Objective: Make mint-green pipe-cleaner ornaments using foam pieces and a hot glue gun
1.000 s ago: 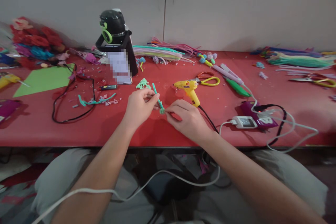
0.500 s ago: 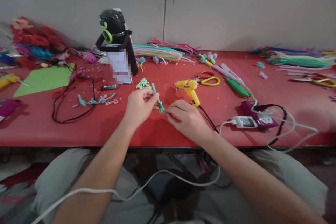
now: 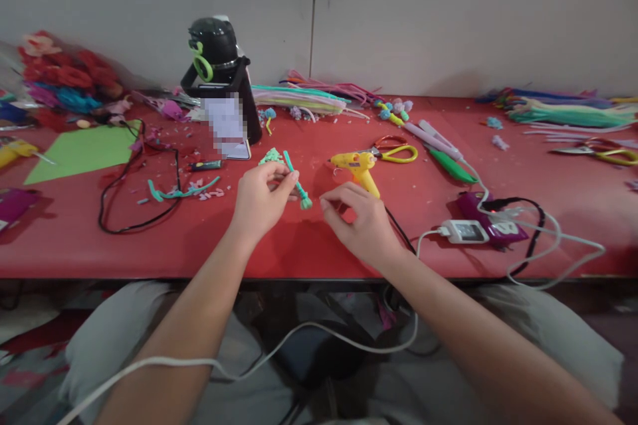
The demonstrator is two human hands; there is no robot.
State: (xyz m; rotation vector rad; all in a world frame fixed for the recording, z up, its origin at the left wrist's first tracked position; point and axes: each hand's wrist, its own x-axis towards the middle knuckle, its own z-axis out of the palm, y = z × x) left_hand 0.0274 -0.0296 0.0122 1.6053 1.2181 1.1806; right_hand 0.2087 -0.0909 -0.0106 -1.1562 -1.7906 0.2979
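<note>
My left hand pinches a green pipe cleaner stem between thumb and fingers. At the stem's lower end a small bundle of pale green pieces points down towards the table. A short way to the right, my right hand is apart from the bundle, with thumb and forefinger tips brought together. Whether anything is between those tips is too small to make out. Behind my left hand lies a pile of small pale green pieces, partly covered by the hand.
A yellow glue gun lies beyond my right hand, with yellow-handled scissors behind it. A black bottle and a phone stand at back left. Cables run by a purple power bank and across my lap.
My right hand has drawn back to the right, away from the green bundle. My left hand has shifted slightly up and left with the pipe cleaner stem.
</note>
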